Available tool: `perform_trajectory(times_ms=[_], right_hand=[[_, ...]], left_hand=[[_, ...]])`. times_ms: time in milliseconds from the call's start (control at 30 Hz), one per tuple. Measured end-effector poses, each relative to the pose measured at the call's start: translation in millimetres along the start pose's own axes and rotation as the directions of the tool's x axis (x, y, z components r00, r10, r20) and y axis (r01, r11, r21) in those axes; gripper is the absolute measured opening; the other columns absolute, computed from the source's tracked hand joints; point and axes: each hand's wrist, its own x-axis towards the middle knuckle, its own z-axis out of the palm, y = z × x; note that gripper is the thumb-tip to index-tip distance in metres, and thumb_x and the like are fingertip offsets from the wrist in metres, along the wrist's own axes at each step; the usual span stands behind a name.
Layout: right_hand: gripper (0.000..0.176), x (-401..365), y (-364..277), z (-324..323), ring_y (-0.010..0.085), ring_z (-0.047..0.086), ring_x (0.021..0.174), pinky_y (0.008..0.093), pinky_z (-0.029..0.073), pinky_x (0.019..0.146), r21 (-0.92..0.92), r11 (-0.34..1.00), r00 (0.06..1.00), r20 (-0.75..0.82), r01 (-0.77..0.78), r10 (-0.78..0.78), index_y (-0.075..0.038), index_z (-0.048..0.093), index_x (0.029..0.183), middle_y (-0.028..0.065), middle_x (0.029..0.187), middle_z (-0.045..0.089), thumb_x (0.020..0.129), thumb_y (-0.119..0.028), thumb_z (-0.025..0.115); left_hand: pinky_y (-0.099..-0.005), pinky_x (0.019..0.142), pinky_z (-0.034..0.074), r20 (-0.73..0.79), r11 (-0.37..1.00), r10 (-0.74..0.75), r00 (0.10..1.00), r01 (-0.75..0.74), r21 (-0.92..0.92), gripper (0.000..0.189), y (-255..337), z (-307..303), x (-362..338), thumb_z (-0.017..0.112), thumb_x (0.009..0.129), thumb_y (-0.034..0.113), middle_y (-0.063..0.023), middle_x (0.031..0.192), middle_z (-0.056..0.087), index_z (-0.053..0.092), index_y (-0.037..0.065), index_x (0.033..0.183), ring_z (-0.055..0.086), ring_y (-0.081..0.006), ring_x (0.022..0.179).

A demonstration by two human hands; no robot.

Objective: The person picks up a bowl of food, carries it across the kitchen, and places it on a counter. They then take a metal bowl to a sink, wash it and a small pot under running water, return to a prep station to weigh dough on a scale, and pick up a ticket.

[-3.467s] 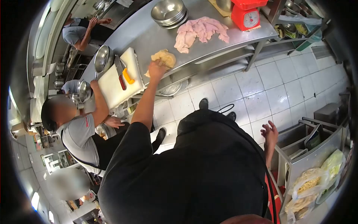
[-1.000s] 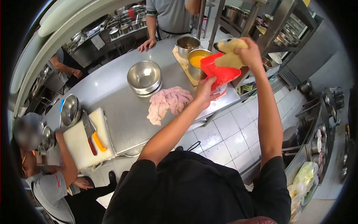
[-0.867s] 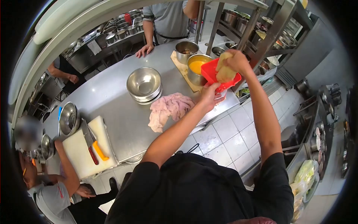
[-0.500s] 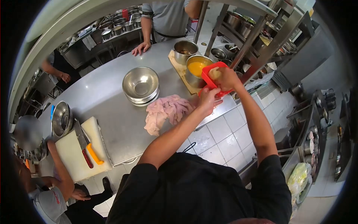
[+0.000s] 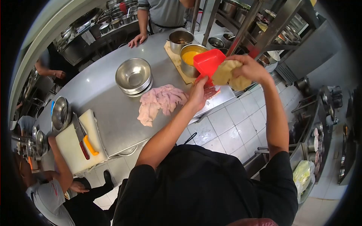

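My left hand [image 5: 200, 94] grips the near edge of a red plastic container [image 5: 208, 62], thumb at the rim and fingers below it. The container is tilted, its inside facing me. Just right of it, my right hand [image 5: 249, 69] holds several thin, pale tan round sheets [image 5: 226, 74], soft and bent, like tortillas or dough wrappers. Behind the container, a metal pot of orange-yellow liquid [image 5: 190, 57] stands on a wooden board [image 5: 172, 52], beside another metal pot with dark contents [image 5: 181, 41]. A crumpled pink cloth [image 5: 160, 103] lies left of my left hand.
Stacked steel bowls [image 5: 134, 77] stand on the steel table [image 5: 102, 90]. At left, a white cutting board [image 5: 73, 152] carries a cleaver and an orange-handled knife [image 5: 89, 145]. One person's hand [image 5: 138, 40] rests on the far edge; another person [image 5: 49, 199] is at lower left. Metal posts [image 5: 245, 26] rise at right.
My right hand has come out of the red container, moving right with the tan sheets. The container is more exposed to view, and the camera view has shifted slightly.
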Motion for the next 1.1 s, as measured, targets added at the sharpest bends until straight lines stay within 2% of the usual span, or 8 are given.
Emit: perform_trajectory(times_ms=[100, 200, 333, 633, 833, 933, 1033, 1100], right_hand=[[0.05, -11, 19, 41, 0.0232, 0.066, 0.089, 0.032, 0.051, 0.081, -0.26, 0.963, 0.975, -0.187, 0.066, -0.118, -0.006, 0.061, 0.115, 0.0139, 0.098, 0.067, 0.065, -0.012, 0.065], [0.053, -32, 19, 75, 0.0277, 0.066, 0.085, 0.0331, 0.051, 0.079, -0.375, 0.926, 0.985, -0.138, 0.049, -0.107, -0.009, 0.061, 0.117, 0.0184, 0.092, 0.067, 0.064, -0.013, 0.066], [0.05, -60, 20, 82, 0.0347, 0.064, 0.086, 0.0374, 0.05, 0.081, -0.274, 0.956, 0.978, 0.2, 0.108, -0.053, -0.008, 0.063, 0.115, 0.0199, 0.097, 0.066, 0.065, -0.015, 0.066], [0.049, -92, 73, 94, 0.0163, 0.063, 0.087, 0.028, 0.05, 0.08, 0.401, 0.91, 0.994, 0.006, -0.105, 0.112, 0.0, 0.06, 0.116, 0.0095, 0.098, 0.067, 0.068, -0.004, 0.064], [0.052, -97, 80, 108, 0.0175, 0.062, 0.092, 0.0292, 0.049, 0.084, 0.47, 0.874, 0.992, 0.036, -0.124, 0.122, 0.001, 0.057, 0.119, 0.0104, 0.103, 0.065, 0.068, -0.004, 0.066], [0.053, -94, 84, 118, 0.0188, 0.061, 0.094, 0.03, 0.049, 0.085, 0.456, 0.888, 0.997, 0.01, -0.068, 0.072, 0.0, 0.055, 0.12, 0.0119, 0.104, 0.063, 0.068, -0.004, 0.067], [0.054, -97, 84, 123, 0.0195, 0.061, 0.092, 0.0303, 0.049, 0.083, 0.491, 0.86, 0.984, -0.027, -0.14, 0.176, -0.002, 0.051, 0.119, 0.0123, 0.102, 0.062, 0.068, -0.002, 0.067], [0.055, -94, 84, 127, 0.0196, 0.06, 0.091, 0.0305, 0.048, 0.081, 0.51, 0.845, 0.981, -0.02, -0.158, 0.195, -0.003, 0.049, 0.119, 0.0122, 0.1, 0.06, 0.067, -0.001, 0.068]], left_hand=[[-0.0376, 0.077, 0.053, -0.025, 0.998, 0.038, 0.999, -0.039, -0.042, 0.034, 2, 9, 1, 0.056, 0.091, 0.031, -0.009, 0.103, 0.061, 0.054, 0.008, 0.115, 0.062, -0.0231, 0.086], [-0.0346, 0.085, 0.051, -0.021, 0.996, 0.088, 0.996, -0.088, 0.013, 0.035, -3, 3, 12, 0.053, 0.094, 0.032, -0.0123, 0.103, 0.062, 0.055, 0.003, 0.112, 0.061, -0.0215, 0.09], [-0.0346, 0.085, 0.051, -0.071, 0.995, 0.099, 0.993, -0.096, 0.033, 0.039, 4, 13, 2, 0.061, 0.091, 0.031, -0.0119, 0.106, 0.059, 0.051, 0.0, 0.114, 0.059, -0.0212, 0.094], [-0.0266, 0.079, 0.051, -0.067, 0.829, 0.402, 0.913, -0.332, 0.45, 0.056, -15, 5, -4, 0.073, 0.082, 0.017, -0.0121, 0.102, 0.06, 0.04, -0.004, 0.122, 0.06, -0.0159, 0.091], [-0.0245, 0.074, 0.051, -0.03, 0.745, 0.469, 0.883, -0.376, 0.551, 0.043, -22, -18, 5, 0.071, 0.083, 0.011, -0.0102, 0.098, 0.062, 0.048, -0.003, 0.117, 0.061, -0.0129, 0.083], [-0.0305, 0.077, 0.05, -0.03, 0.612, 0.524, 0.851, -0.351, 0.709, 0.037, -30, -50, 7, 0.071, 0.081, 0.014, -0.0104, 0.098, 0.062, 0.054, 0.002, 0.112, 0.061, -0.0187, 0.085], [-0.0378, 0.086, 0.043, 0.226, -0.206, 0.712, 0.664, -0.11, 0.972, 0.041, -14, -81, -28, 0.072, 0.076, 0.022, -0.0124, 0.105, 0.06, 0.059, 0.007, 0.112, 0.056, -0.0256, 0.098], [-0.0409, 0.09, 0.038, 0.211, -0.358, 0.774, 0.597, 0.137, 0.924, 0.046, -4, -92, -51, 0.073, 0.073, 0.028, -0.0125, 0.111, 0.058, 0.06, 0.01, 0.114, 0.05, -0.0284, 0.107]])
